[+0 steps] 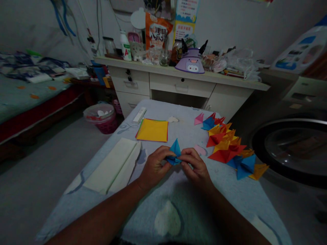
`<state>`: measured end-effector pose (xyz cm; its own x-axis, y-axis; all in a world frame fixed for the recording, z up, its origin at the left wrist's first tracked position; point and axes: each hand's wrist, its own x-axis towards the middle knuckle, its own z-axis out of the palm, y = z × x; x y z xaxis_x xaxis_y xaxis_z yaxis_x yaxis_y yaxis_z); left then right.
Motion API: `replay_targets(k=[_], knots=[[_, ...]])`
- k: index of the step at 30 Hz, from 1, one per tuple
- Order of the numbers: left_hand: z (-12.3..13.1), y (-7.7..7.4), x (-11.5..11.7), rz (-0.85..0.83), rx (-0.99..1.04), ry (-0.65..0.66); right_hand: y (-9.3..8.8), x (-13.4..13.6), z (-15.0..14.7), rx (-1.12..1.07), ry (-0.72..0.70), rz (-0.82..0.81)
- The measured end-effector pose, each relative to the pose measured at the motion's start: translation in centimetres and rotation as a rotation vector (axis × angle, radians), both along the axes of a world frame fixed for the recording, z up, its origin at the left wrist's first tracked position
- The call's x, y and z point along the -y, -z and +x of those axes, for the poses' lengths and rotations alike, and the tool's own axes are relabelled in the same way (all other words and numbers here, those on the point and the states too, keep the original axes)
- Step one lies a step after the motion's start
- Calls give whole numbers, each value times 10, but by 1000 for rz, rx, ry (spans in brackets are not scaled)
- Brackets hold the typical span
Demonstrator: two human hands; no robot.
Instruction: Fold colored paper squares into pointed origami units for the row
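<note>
Between my two hands is a blue origami piece (175,149), folded from paper, with one point standing up. My left hand (157,165) pinches its left side between thumb and fingers. On the other side, the fingertips of my right hand (195,165) are closed on its right edge. Beyond my left hand lies a stack of square origami paper (153,130), yellow on top with other colours showing at the edges. To the right, several folded paper cranes (224,149) in red, yellow, blue and pink stand in a row.
A pale cloth (166,217) covers the table. A folded cream paper bag (112,165) and a small white box (139,115) lie at its left. Behind stands a cluttered white desk (133,81). A bin (100,115) is on the floor at left, a washing machine (288,136) at right.
</note>
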<state>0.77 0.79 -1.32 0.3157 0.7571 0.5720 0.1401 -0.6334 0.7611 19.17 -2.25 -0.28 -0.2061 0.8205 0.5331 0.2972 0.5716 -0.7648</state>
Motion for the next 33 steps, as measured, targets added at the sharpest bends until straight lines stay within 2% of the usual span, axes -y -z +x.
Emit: replay_targets(k=[5,10,16,19,24,29,33], knots=[[0,-5,1,-26,-54,-15,4,0,-2,-33,41,-40],[1,-6,0,-107,-52,-36,11,-1,-4,-168,117,-261],[3,0,1,-166,-71,-57,9,-5,-2,-92,32,-254],[6,0,5,-263,32,-74,9,-5,-1,-124,17,-297],[9,-3,6,-462,199,29,10,-4,-1,-155,-1,-324],[7,-3,-1,-594,144,70,10,-3,-4,-192,-14,-395],[7,-6,-1,-639,123,72,10,-1,-6,-235,-97,-506]])
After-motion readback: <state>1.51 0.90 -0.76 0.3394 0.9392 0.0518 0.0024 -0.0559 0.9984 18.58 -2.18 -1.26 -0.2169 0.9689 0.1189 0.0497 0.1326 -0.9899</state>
